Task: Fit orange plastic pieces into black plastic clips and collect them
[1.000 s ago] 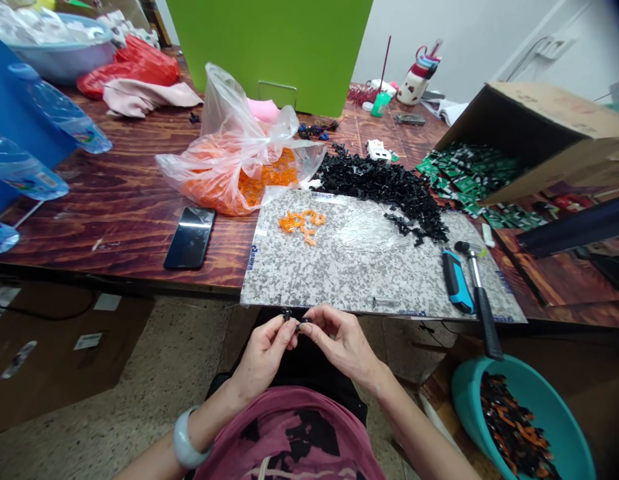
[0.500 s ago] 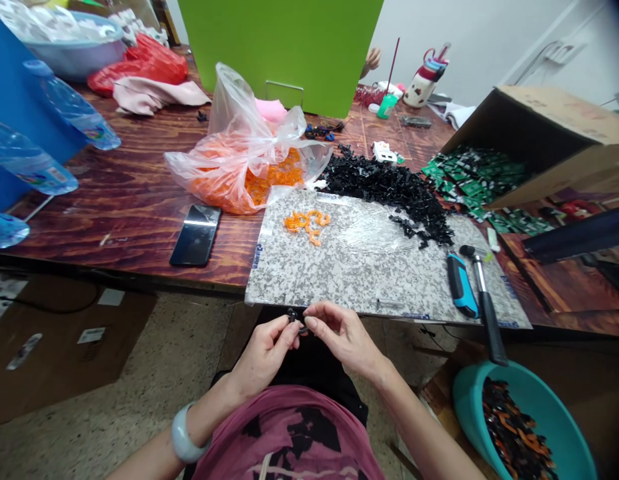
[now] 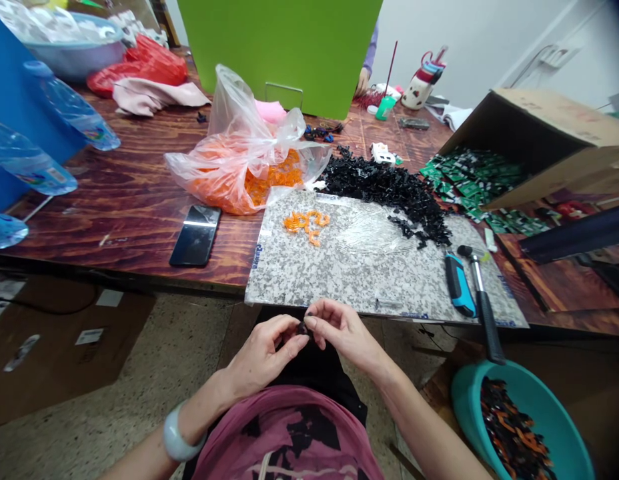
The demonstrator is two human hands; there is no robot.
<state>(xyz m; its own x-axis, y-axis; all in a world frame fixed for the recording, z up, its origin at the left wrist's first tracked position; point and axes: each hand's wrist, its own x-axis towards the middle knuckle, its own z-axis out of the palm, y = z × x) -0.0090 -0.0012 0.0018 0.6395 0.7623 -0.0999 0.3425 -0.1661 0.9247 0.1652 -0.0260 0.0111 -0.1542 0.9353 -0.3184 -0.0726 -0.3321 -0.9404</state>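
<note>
Close together in front of the stone slab's near edge, my left hand (image 3: 269,345) and my right hand (image 3: 337,330) both pinch a small black part (image 3: 303,328). Its exact shape is mostly covered by the fingertips. Beyond them lies the speckled grey slab (image 3: 284,280), carrying a few orange plastic clips (image 3: 307,223) and a spread of thin metal pins (image 3: 372,233). A heap of small black plastic parts (image 3: 379,183) covers the slab's far edge. A blue-black utility knife (image 3: 460,285) and a hammer (image 3: 482,300) rest at its right.
A clear bag of orange parts (image 3: 239,167) and a phone (image 3: 195,235) lie on the left. Green circuit boards spill from a cardboard box (image 3: 549,120). A teal tub (image 3: 554,407) of black-and-orange pieces stands low right. Behind the green panel (image 3: 284,53), another person's hand (image 3: 362,81) shows.
My left hand has shifted slightly right, closer to my right fingertips, and the black part is now more covered. The other person's hand has moved down and left, with a purple sleeve now visible.
</note>
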